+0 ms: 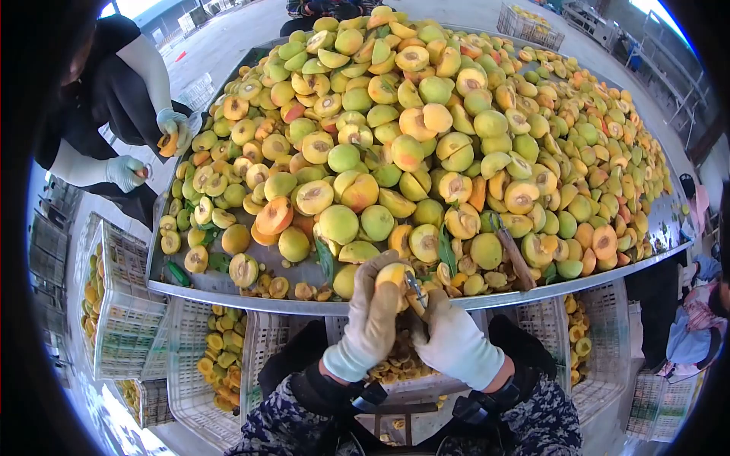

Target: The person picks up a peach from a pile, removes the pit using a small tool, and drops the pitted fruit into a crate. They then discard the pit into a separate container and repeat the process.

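Observation:
Both my hands are gloved and meet just over the near rim of a metal table [334, 307] heaped with yellow-green fruit, many pieces cut in half. My left hand [371, 319] has its fingers wrapped round a yellow fruit [392, 275]. Against that fruit's right side is a small metal tool [415, 287]. My right hand [453, 334] is closed beside it, its fingers round the tool's brownish handle. Halved fruits with pits showing lie just beyond my hands. Below them, small fruit pieces [399, 357] fill a container.
Plastic crates [182, 380] of fruit stand under the table's near edge, left and right. A co-worker's gloved hands [173, 125] hold fruit at the left. Another person [696, 311] sits at the right, one more at the far side. A brown-handled object [515, 254] rests on the pile.

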{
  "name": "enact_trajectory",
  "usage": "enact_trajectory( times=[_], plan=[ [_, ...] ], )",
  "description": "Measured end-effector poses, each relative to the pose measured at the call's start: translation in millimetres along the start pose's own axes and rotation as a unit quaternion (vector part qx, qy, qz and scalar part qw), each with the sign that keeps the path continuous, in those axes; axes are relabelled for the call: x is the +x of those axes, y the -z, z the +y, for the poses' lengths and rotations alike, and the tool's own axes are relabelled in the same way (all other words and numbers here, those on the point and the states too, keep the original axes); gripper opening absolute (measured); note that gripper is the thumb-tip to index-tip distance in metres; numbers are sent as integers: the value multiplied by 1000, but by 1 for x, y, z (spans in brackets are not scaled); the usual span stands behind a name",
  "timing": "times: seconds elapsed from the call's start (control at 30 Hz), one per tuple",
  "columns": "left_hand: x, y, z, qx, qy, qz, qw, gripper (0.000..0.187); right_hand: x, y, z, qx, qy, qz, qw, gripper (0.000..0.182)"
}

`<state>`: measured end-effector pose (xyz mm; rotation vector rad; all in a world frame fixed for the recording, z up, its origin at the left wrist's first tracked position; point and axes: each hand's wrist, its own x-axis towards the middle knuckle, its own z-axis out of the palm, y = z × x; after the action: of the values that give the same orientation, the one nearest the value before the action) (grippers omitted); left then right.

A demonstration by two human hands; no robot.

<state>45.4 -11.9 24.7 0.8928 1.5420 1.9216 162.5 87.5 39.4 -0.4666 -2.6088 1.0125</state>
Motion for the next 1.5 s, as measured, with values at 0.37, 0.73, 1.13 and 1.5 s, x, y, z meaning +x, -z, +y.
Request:
enact_trajectory(
  times=[0.37,0.73,1.13,1.5],
  plan=[
    [24,58,-24,352,-28,-217,910,67,-5,-5,-2,-4,1,-62,998,28],
    [12,21,12,201,-31,-116,972,49,1,0,0,35,-53,-57,996,26],
    [6,20,9,34,13,-92,995,53,19,38,-16,449,-233,-298,810,28],
    [-23,-4,26,4,-49,5,999,46,-26,23,-39,606,-231,-205,733,24]
  ],
)
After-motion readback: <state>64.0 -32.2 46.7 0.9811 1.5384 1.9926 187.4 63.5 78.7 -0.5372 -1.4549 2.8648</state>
